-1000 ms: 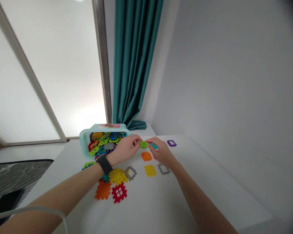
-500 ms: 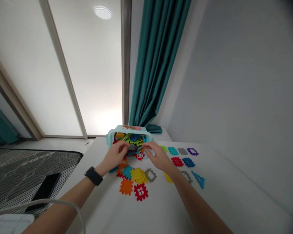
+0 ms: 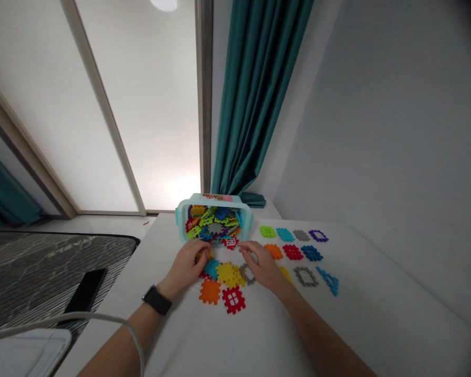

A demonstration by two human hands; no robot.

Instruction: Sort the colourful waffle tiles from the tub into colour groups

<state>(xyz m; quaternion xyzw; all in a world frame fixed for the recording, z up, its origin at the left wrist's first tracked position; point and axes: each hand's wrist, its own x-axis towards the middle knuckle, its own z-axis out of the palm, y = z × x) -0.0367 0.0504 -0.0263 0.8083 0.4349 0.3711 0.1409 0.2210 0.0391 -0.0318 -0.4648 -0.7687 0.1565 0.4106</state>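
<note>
The red tile [image 3: 230, 242] lies just left of the right hand's [image 3: 262, 266] loosely bunched fingers [image 3: 245, 248], nearer them than the left hand [image 3: 185, 267], by the tub's [image 3: 215, 197] front rim, no pinch visible

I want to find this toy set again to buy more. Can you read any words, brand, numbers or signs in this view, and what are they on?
Label on the pale turquoise plastic tub: too small to read.
Pale marks on the striped mat: too blurred to read.
Interlocking plastic pieces: no readable text.
Wristwatch and black phone: no readable text.
</note>
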